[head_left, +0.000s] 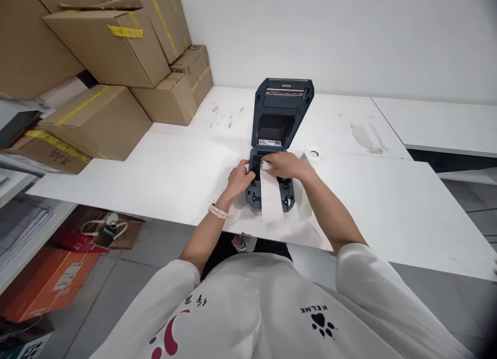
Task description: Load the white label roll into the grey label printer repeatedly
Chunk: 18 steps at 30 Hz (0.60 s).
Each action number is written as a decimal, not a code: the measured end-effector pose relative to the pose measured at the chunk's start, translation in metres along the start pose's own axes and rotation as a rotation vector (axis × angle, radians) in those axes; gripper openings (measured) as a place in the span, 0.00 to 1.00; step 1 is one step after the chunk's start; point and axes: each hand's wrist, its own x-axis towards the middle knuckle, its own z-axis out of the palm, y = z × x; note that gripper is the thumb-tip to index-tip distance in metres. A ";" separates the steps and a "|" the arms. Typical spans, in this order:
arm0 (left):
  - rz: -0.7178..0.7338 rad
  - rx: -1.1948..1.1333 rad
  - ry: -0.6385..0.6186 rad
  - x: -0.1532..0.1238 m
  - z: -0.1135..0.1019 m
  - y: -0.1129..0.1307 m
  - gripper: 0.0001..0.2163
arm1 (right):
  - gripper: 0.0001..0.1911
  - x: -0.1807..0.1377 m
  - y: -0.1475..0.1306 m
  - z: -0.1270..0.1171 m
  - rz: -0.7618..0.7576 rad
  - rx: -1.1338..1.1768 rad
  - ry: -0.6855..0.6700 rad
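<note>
A dark label printer [254,206] stands on the white table with its lid [282,108] raised. My right hand [285,164] is closed round a small roll of white label paper [266,165] inside the printer's bay. From the roll a strip of paper [272,198] runs out over the printer's front edge towards me. My left hand [239,178] grips the left side wall of the printer, fingers at the rim and thumb inside. Just right of my right hand is another white roll [312,154], partly hidden behind my wrist.
Cardboard boxes [104,43] with yellow tape are stacked at the table's left end. The white table [186,167] meets a white wall behind. An orange box [50,281] and bags sit low at the left. Open shelving [466,175] shows at the right.
</note>
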 end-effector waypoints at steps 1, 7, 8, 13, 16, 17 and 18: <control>-0.002 -0.015 0.002 0.000 0.000 -0.001 0.24 | 0.26 0.009 -0.002 0.007 0.003 -0.028 -0.021; -0.002 -0.127 0.014 -0.003 0.006 -0.010 0.26 | 0.23 -0.019 -0.009 0.028 -0.061 -0.036 0.082; -0.007 -0.152 0.017 -0.004 0.008 -0.011 0.26 | 0.21 -0.032 -0.012 0.030 -0.083 -0.006 0.139; 0.003 -0.348 0.041 -0.003 0.017 -0.019 0.28 | 0.21 -0.087 -0.036 0.059 -0.116 0.180 0.376; -0.035 -0.529 -0.083 -0.001 0.020 -0.020 0.33 | 0.21 -0.100 -0.049 0.079 -0.049 0.186 0.440; -0.048 -0.566 -0.111 -0.001 0.020 -0.020 0.34 | 0.21 -0.102 -0.051 0.084 -0.034 0.177 0.443; -0.059 -0.589 -0.124 -0.001 0.020 -0.020 0.35 | 0.21 -0.103 -0.054 0.088 -0.016 0.167 0.446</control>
